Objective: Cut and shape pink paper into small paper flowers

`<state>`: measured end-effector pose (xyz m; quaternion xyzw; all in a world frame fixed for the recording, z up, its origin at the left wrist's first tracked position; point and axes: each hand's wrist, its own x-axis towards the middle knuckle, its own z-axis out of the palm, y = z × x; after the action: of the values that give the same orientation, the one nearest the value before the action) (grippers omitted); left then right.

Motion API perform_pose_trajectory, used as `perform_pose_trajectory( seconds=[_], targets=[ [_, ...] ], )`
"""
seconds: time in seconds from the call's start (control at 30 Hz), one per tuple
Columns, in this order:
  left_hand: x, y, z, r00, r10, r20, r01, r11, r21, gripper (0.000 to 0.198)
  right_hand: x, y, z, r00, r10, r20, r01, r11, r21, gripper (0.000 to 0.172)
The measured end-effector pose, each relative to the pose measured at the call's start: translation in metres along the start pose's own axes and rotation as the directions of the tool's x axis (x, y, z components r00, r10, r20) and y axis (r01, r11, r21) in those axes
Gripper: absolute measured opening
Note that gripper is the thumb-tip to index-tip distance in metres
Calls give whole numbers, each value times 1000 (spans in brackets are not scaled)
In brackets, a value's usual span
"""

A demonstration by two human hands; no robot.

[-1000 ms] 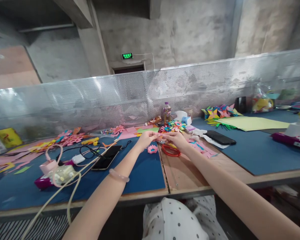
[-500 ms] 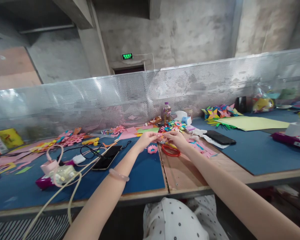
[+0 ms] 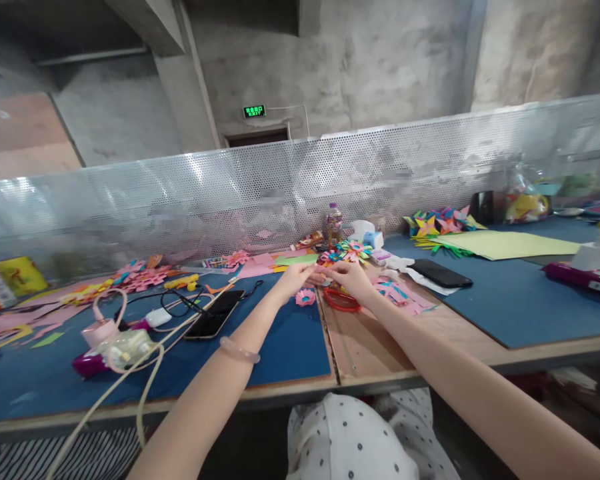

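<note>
My left hand [image 3: 299,279] and my right hand [image 3: 351,279] meet over the middle of the table, fingertips close together. Both are closed in a pinch, and whatever lies between the fingers is too small and hidden to make out. Just below my left hand a pink paper flower [image 3: 305,297] with a blue centre lies on the blue mat. Under my right hand are red-handled scissors [image 3: 342,300], their blades partly hidden. Pink and blue paper strips [image 3: 403,293] lie to the right of my right wrist.
Behind my hands stand a drink bottle [image 3: 335,225] and colourful paper flowers [image 3: 356,251]. Phones lie left [image 3: 215,316] and right [image 3: 441,273]. Cables run from a power strip [image 3: 93,363] at the left. A perforated metal screen [image 3: 220,193] closes off the back.
My hands stay in nearly the same place, with only a slight shift of the fingers. The flower and scissors have not moved.
</note>
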<state>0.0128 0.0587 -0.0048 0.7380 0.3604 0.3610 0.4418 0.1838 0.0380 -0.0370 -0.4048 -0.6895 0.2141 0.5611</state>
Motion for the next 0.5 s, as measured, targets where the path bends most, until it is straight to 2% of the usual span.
perform_pose_trajectory(
  seconds=[0.1, 0.2, 0.3, 0.4, 0.5],
  targets=[
    [-1, 1, 1, 993, -109, -46, 106, 991, -77, 50, 0, 3, 2, 987, -151, -52, 137, 967, -213, 27],
    [-3, -1, 1, 985, -174, -16, 170, 976, -135, 56, -2, 1, 4, 961, -273, 38, 262, 862, -435, 21],
    [-3, -5, 1, 983, -182, 26, 184, 967, -174, 49, -5, -4, 6, 938, -303, 171, 343, 726, -596, 18],
    [-2, -9, 1, 985, -167, 31, 170, 971, -166, 39, -8, -8, 8, 917, -289, 276, 399, 614, -681, 20],
    [0, -12, 0, 990, -135, 27, 138, 980, -140, 35, -10, -7, 10, 925, -280, 256, 377, 617, -691, 22]
  ],
)
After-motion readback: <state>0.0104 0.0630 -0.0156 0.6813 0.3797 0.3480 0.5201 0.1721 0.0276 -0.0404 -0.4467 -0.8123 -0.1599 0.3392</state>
